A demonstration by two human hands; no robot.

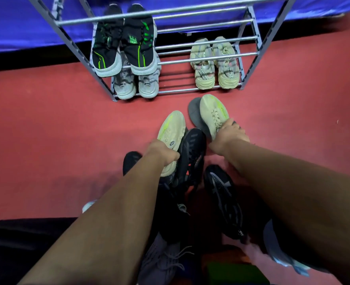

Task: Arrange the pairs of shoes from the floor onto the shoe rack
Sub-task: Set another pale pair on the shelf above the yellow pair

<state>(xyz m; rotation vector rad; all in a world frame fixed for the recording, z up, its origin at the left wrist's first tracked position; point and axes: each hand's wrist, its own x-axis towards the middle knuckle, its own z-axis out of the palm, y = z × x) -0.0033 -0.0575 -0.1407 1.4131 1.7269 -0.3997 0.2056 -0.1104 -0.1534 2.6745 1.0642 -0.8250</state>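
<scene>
Cream knit, lime streak at the toe — that is the pair in hand. Left hand [163,155] is closed over the heel end of the left cream shoe [173,128], toe pointing toward the rack. Right hand [230,132] is clamped on the collar of the right cream shoe [213,114], which is tipped so its grey sole shows along the left edge. Whether either shoe is clear of the red floor [46,130] I cannot tell.

Shoe rack [190,62] stands just ahead, grey metal bars. Already on it: black-and-green pair [124,40] on an upper tier at left, grey pair [136,85] on the bottom tier below them, pale yellow pair [213,62] on the bottom tier at right.

Loose on the floor near the person: a black sneaker [192,153] touching the left cream shoe, another black sneaker [223,198] under the right forearm, a grey knit shoe [159,258] at bottom — more shoes are hidden by the arms.

Risks, as I judge them:
- Left lift may drag the black sneaker along, since the two are pressed together.
- Shelves are spaced bars only — a shoe set down crooked could drop a toe or heel between them.
- Upper bars overhang the lower tiers; a tilted shoe could catch going in.
</scene>
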